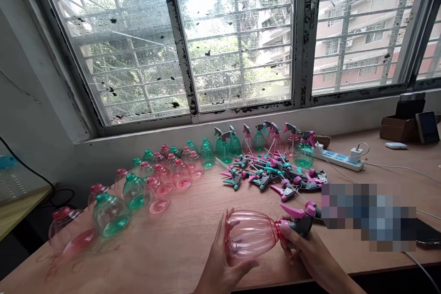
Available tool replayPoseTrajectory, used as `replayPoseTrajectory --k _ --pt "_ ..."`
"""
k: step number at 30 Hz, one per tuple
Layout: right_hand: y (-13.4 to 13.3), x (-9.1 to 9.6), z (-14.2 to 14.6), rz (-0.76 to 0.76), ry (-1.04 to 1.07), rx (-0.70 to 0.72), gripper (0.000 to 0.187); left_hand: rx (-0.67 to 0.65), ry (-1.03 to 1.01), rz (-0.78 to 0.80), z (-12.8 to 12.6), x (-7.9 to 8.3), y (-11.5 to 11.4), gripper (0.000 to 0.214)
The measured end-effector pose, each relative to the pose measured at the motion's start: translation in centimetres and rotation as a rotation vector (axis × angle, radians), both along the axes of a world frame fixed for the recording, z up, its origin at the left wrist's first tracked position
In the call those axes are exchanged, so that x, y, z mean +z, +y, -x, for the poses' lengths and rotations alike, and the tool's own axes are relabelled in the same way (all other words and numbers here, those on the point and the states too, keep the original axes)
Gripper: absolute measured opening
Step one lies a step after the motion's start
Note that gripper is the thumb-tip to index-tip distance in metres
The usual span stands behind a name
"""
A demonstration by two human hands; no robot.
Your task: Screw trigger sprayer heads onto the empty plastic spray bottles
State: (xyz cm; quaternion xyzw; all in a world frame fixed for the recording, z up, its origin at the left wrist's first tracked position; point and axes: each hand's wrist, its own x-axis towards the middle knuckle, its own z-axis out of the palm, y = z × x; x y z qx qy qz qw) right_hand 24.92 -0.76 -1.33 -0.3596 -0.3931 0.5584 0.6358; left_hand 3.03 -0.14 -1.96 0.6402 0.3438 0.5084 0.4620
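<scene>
A clear pink spray bottle (253,234) lies on its side in the air above the table's front edge, its neck toward the right. My left hand (220,257) wraps round the bottle's base end. At the neck, my right hand (296,243) is closed on the spray head (301,218), which is dark grey with a pink trigger and collar. The head sits at the bottle's mouth; how tightly it is seated I cannot tell. Just beyond my hands lies a heap of loose spray heads (272,170) in grey, pink and teal, with thin tubes.
Several open pink and green bottles (112,213) stand along the left side. Bottles with heads fitted (305,151) line the window wall. A white power strip (339,158) with cables, a cardboard box (398,127) and a phone (427,127) are at the right. A blurred patch covers part of the right side.
</scene>
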Motion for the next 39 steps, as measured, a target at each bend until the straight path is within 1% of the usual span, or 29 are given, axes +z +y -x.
replayPoseTrajectory --k 2,4,5,8,10,13,16,19,21,24,26,29,31,33,37,39 --pt "0.03 -0.04 -0.04 0.01 -0.002 0.007 0.046 0.051 0.028 -0.044 -0.17 0.14 -0.14 0.1" --pt "0.03 -0.08 -0.08 0.018 -0.001 0.011 0.045 0.051 0.037 -0.042 -0.18 0.19 -0.31 0.096" --pt "0.01 -0.09 -0.1 0.019 0.004 0.01 0.045 0.036 0.041 -0.036 -0.13 0.17 -0.38 0.098" --pt "-0.04 -0.12 -0.15 0.009 0.006 0.018 0.045 -0.009 0.052 -0.047 0.2 0.03 -0.43 0.118" --pt "-0.02 -0.17 -0.2 0.002 -0.014 0.035 0.044 -0.048 0.031 -0.045 0.42 -0.03 -0.39 0.12" --pt "0.16 -0.32 -0.29 -0.008 -0.026 0.05 0.044 -0.053 0.024 -0.045 0.51 0.06 -0.35 0.111" --pt "0.36 -0.5 -0.4 0.005 0.007 0.062 0.045 0.012 0.089 -0.117 0.32 0.27 -0.42 0.101" --pt "0.39 -0.6 -0.46 0.013 0.011 0.079 0.045 0.036 0.107 -0.173 0.12 0.35 -0.51 0.084" --pt "0.33 -0.6 -0.43 0.011 0.004 0.073 0.045 0.016 0.086 -0.179 0.09 0.3 -0.54 0.087" --pt "0.17 -0.49 -0.32 0.006 0.011 0.045 0.046 -0.036 0.04 -0.154 0.2 0.27 -0.57 0.101" --pt "0.08 -0.38 -0.23 0.003 0.013 0.031 0.046 -0.049 0.035 -0.121 0.29 0.37 -0.6 0.1" --pt "0.09 -0.22 -0.19 -0.001 0.029 0.014 0.043 -0.018 0.072 -0.082 0.31 0.59 -0.69 0.095" --pt "0.2 -0.16 -0.24 -0.001 0.044 0.011 0.041 0.013 0.092 -0.084 0.26 0.63 -0.75 0.092" --pt "0.31 -0.14 -0.32 -0.004 0.04 0.02 0.039 0.017 0.087 -0.089 0.26 0.54 -0.8 0.093" --pt "0.25 -0.12 -0.35 0.001 0.02 0.019 0.04 -0.063 0.009 -0.029 0.53 0.35 -0.77 0.104" --pt "0.14 -0.08 -0.31 0.005 0.01 0.006 0.042 -0.089 -0.019 0.004 0.63 0.39 -0.68 0.101"
